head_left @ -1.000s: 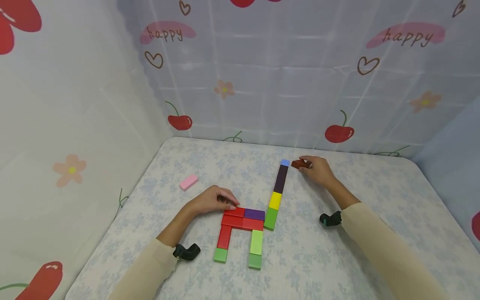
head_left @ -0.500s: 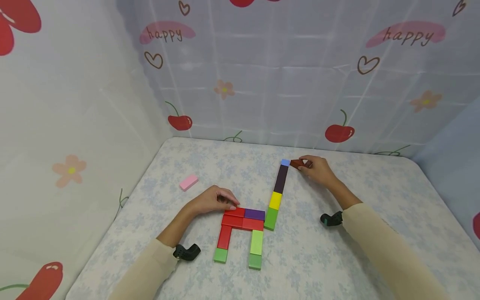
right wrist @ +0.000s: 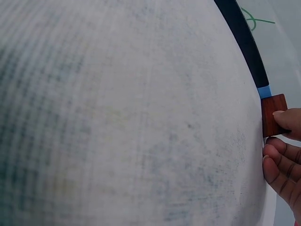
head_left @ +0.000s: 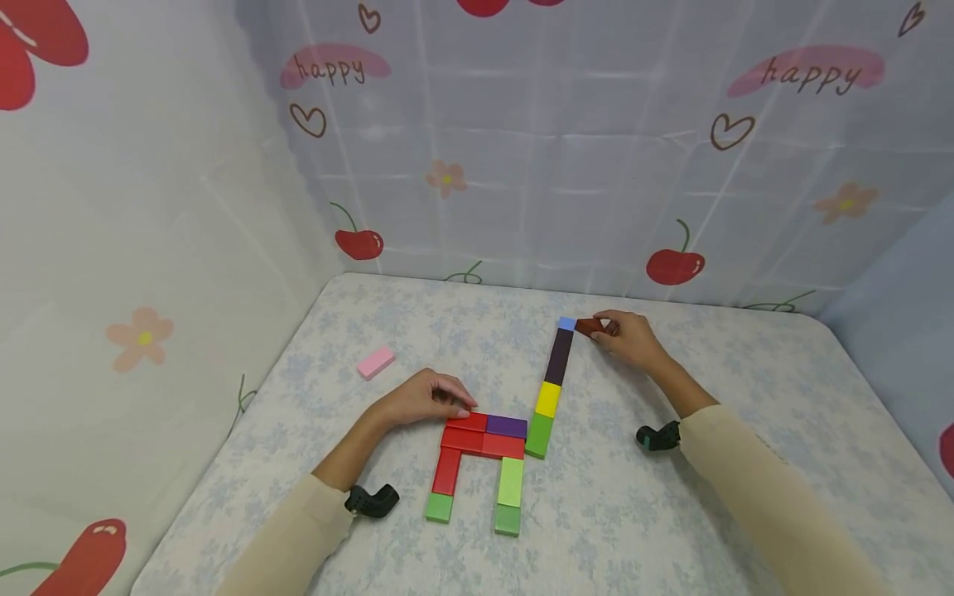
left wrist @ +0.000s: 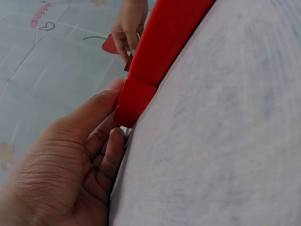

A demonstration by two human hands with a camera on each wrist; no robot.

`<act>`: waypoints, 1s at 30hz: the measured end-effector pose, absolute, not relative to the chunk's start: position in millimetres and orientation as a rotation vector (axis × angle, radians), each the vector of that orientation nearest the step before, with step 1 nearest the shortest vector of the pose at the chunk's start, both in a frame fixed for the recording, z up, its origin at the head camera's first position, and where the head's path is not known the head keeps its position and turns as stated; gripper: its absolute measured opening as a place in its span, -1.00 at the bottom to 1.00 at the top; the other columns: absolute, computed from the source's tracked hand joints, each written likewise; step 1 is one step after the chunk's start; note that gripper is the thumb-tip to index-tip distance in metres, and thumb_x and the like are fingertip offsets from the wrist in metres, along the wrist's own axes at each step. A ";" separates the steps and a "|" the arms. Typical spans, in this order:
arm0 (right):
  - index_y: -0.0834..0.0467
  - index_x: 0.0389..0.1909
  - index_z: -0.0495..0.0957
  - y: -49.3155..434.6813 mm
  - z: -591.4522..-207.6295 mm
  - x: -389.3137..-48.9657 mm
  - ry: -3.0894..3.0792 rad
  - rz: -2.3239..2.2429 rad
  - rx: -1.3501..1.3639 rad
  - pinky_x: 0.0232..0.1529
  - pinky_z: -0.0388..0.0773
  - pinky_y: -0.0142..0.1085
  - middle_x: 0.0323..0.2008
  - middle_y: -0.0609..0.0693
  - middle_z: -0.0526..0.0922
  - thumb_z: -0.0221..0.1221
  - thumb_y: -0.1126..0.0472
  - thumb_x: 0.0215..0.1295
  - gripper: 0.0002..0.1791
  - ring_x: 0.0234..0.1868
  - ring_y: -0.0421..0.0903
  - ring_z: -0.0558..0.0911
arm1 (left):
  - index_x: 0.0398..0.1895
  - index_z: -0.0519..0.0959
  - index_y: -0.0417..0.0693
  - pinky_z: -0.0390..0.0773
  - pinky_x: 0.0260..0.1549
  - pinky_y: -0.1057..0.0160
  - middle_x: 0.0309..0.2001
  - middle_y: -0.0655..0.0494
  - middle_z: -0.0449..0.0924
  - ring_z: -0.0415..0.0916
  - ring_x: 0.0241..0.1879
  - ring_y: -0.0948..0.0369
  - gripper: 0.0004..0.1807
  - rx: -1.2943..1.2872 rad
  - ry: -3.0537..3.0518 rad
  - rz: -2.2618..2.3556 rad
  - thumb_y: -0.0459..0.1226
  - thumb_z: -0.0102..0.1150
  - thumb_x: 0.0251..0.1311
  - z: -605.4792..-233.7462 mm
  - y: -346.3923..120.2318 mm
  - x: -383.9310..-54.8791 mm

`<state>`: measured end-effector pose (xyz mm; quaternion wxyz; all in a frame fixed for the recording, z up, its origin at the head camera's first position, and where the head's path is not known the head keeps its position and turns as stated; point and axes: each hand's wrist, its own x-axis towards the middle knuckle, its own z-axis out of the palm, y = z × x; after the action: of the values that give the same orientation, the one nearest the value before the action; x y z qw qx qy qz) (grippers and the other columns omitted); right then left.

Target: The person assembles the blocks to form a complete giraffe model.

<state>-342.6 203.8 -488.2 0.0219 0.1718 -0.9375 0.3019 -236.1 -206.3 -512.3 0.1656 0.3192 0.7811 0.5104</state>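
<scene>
My right hand (head_left: pixel 632 338) pinches a reddish-brown wooden block (head_left: pixel 588 327) between thumb and fingers. The block's left end meets a small light blue block (head_left: pixel 567 323), and the right wrist view shows the two end to end. Below the blue one, a slanting row continues with a dark block (head_left: pixel 558 357), a yellow block (head_left: pixel 547 400) and a green block (head_left: pixel 538 435). My left hand (head_left: pixel 419 397) rests at the far left corner of the block figure, its thumb touching a red block (head_left: pixel 466 422), its fingers loosely bent.
Beside that red block lies a purple block (head_left: pixel 506 426). Other red blocks and two green-ended legs, one with a light green block (head_left: pixel 510 482), extend toward me. A pink block (head_left: pixel 376 362) lies apart at left on the patterned tablecloth (head_left: pixel 596 530). A printed curtain (head_left: pixel 522 165) hangs behind.
My right hand has shifted slightly left, bringing the brown block from a small gap up against the light blue block. The left hand has stayed in place.
</scene>
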 end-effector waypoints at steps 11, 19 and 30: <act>0.36 0.31 0.48 205.9 -491.6 -341.2 -2.889 0.950 0.570 -0.36 0.53 -0.20 -0.20 0.27 0.70 0.34 0.26 0.33 -0.44 -0.24 0.12 0.65 | -0.07 0.80 -0.02 0.46 -0.35 0.35 -0.12 0.11 0.74 0.47 -0.35 0.20 -0.80 0.907 2.225 1.449 -0.30 0.42 0.24 -514.2 -208.5 -237.3; 0.36 0.31 0.47 206.9 -490.8 -339.4 -2.903 0.964 0.564 -0.34 0.56 -0.17 -0.18 0.27 0.70 0.33 0.26 0.35 -0.44 -0.23 0.12 0.66 | -0.07 0.79 -0.08 0.45 -0.35 0.36 -0.12 0.07 0.74 0.46 -0.36 0.23 -0.79 0.890 2.227 1.457 -0.35 0.40 0.24 -513.6 -208.5 -234.6; 0.37 0.31 0.46 210.1 -490.8 -339.6 -2.898 0.970 0.571 -0.37 0.54 -0.20 -0.16 0.30 0.70 0.31 0.29 0.36 -0.45 -0.23 0.12 0.66 | -0.07 0.76 -0.25 0.46 -0.36 0.35 -0.11 -0.07 0.73 0.47 -0.36 0.17 -0.80 0.918 2.213 1.454 -0.42 0.36 0.25 -490.4 -204.4 -225.4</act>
<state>-339.6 210.1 -490.8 0.0163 0.1837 -0.9321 0.3118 -225.4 -204.4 -490.4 0.1687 0.3230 0.7783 0.5113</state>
